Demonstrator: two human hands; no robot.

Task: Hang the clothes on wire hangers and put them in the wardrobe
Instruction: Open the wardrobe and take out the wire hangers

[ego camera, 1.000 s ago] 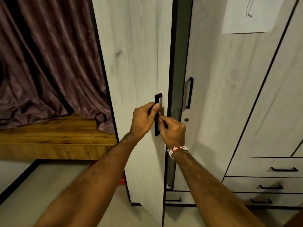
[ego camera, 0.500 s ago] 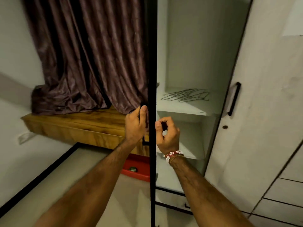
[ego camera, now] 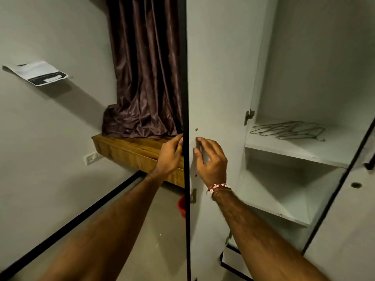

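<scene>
The wardrobe door (ego camera: 219, 78) stands wide open, its dark edge facing me. My left hand (ego camera: 170, 157) is curled around that edge from the outer side, its fingertips hidden behind the door. My right hand (ego camera: 211, 161), with a beaded band at the wrist, rests on the door's pale inner face with fingers spread. Several wire hangers (ego camera: 288, 130) lie in a loose pile on the upper shelf (ego camera: 294, 153) inside the wardrobe. No clothes are in sight.
A lower shelf (ego camera: 269, 201) sits under the hangers. The neighbouring closed door (ego camera: 345, 230) is at the right. Left of the open door are a maroon curtain (ego camera: 146, 78), a wooden ledge (ego camera: 132, 151), a red object (ego camera: 182, 205) on the floor and a paper (ego camera: 38, 73) on the wall.
The door has swung from nearly closed to wide open, exposing the shelves and hangers. My right hand has left the handle side and now lies spread on the door's inner face.
</scene>
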